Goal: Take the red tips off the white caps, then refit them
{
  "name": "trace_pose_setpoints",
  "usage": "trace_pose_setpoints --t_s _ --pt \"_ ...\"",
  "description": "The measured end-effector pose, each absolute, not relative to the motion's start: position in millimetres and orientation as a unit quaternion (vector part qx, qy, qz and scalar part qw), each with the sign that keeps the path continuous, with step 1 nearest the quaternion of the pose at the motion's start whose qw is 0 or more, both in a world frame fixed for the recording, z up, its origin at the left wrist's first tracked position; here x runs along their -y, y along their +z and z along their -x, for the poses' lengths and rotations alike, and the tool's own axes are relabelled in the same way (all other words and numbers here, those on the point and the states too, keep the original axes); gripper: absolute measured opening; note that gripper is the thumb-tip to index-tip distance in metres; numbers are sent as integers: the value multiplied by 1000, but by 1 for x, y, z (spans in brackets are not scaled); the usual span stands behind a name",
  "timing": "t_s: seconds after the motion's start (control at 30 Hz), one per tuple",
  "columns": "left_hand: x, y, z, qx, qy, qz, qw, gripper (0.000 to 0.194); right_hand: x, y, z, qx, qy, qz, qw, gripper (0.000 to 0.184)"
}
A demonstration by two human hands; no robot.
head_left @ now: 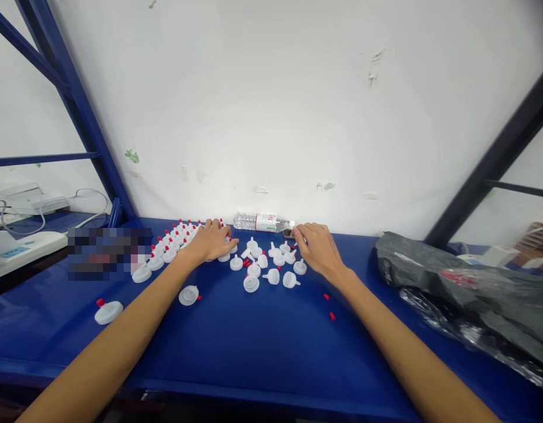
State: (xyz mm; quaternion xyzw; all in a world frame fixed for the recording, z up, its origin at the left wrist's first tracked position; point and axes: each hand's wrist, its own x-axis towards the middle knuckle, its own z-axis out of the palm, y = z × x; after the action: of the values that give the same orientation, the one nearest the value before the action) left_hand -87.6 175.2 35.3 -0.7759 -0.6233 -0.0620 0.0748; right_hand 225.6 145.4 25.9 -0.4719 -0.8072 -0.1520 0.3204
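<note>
My left hand (212, 239) reaches over the right end of a group of white nozzle caps with red tips (169, 254). Its fingers are bent, and a white cap with a red tip (228, 240) shows between fingers and thumb. My right hand (317, 248) is curled at the right edge of a loose pile of white nozzle caps (273, 276) without red tips. Its fingers hide whatever they may hold. Beside its fingertips lies a small dark object (287, 234), partly covered. Small red tips (246, 263) lie among the loose caps.
A clear bottle (265, 222) lies on its side against the wall. Two red tips (332, 316) lie near my right forearm. Single caps (108, 312) sit at the left front. A grey plastic bag (469, 282) covers the right side of the blue table (271, 346).
</note>
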Motion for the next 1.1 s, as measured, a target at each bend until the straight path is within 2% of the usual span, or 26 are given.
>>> trace_pose_setpoints --t_s 0.67,1.1 --pt "-183 32 87 618 -103 778 47 32 -145 24 -224 815 -139 468 313 29" --pt "-181 36 79 638 -217 738 10 30 -143 25 -223 817 -139 466 311 30"
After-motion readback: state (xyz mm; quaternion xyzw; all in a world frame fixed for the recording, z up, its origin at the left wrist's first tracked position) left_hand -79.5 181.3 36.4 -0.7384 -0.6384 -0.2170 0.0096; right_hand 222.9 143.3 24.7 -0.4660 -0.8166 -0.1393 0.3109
